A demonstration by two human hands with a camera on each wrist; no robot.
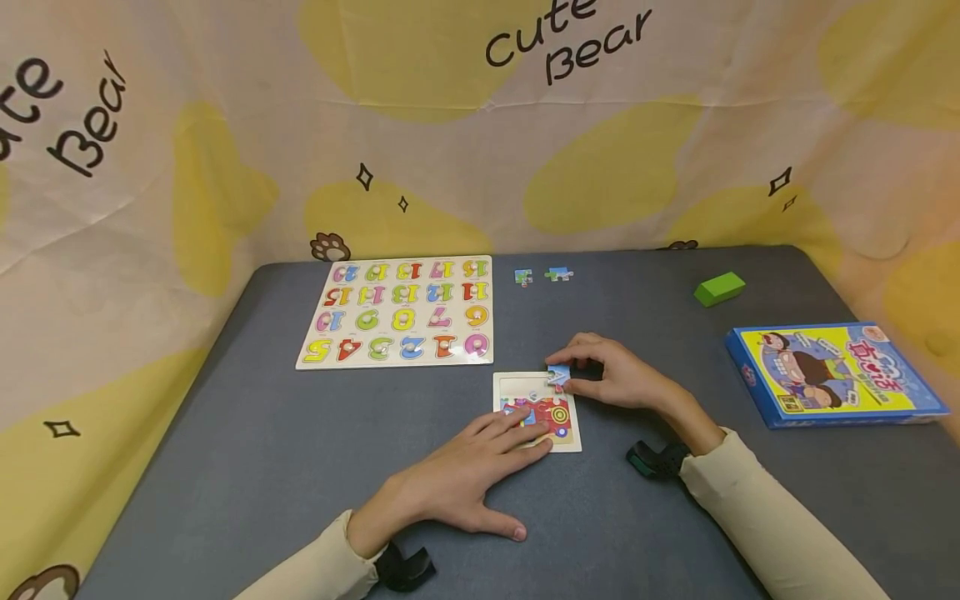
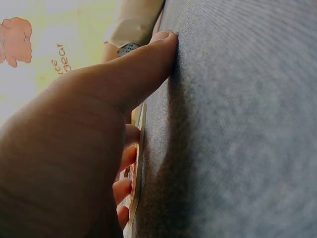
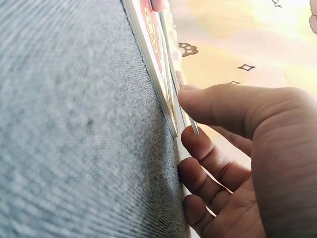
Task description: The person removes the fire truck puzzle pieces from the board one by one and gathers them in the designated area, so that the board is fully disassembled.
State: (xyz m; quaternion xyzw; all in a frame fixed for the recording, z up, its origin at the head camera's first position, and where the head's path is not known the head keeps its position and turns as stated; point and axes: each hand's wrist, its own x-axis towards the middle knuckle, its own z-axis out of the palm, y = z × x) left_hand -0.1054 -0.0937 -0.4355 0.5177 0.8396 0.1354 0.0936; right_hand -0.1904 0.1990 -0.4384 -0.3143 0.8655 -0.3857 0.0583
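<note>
A small puzzle frame point(image 1: 575, 433) with a white border lies on the table, with red pieces fitted in its lower part and a bare upper part. My left hand point(image 1: 468, 475) lies across it, fingers straight on the picture and the thumb spread onto the table. Between thumb and fingers my right hand point(image 1: 618, 375) pinches a blue jigsaw piece point(image 1: 557, 374) at the frame's upper right corner. In the right wrist view that piece's thin edge point(image 3: 195, 130) shows tilted between thumb and index finger. Two more jigsaw pieces point(image 1: 558, 274) lie beyond the frame.
A number board point(image 1: 397, 361) with coloured numerals lies at the back left. On the right are a blue puzzle box point(image 1: 840, 371) and a green block point(image 1: 720, 288). A printed cloth point(image 1: 480, 150) hangs along the table's far edge.
</note>
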